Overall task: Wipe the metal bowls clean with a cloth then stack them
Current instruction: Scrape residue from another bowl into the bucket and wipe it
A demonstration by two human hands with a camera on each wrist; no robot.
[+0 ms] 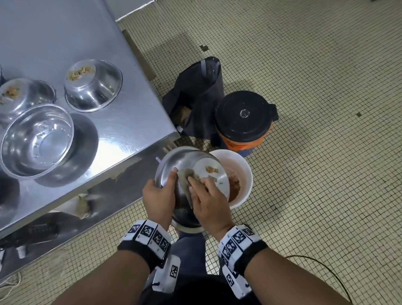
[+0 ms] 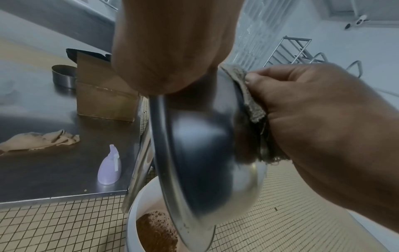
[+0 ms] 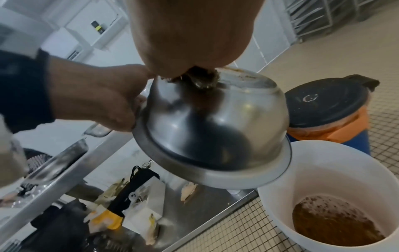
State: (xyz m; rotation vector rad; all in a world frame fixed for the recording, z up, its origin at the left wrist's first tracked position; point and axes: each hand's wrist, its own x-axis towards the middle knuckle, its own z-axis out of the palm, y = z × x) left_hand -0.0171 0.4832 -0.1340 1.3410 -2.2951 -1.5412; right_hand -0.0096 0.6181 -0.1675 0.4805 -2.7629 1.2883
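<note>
Tiled floor [image 1: 313, 88], left hand [image 1: 157, 197] gripping bowl [image 1: 172, 160], right hand [image 1: 208, 200] pressing cloth [image 1: 185, 178]

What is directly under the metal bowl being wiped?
Under the held metal bowl stands a white bucket on the floor, holding brown residue. The bowl and hands cover part of the bucket in the head view.

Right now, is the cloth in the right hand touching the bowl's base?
Touching. The head view shows the right hand pressing the cloth flat on the upturned bowl, and the right wrist view shows cloth on its base edge.
</note>
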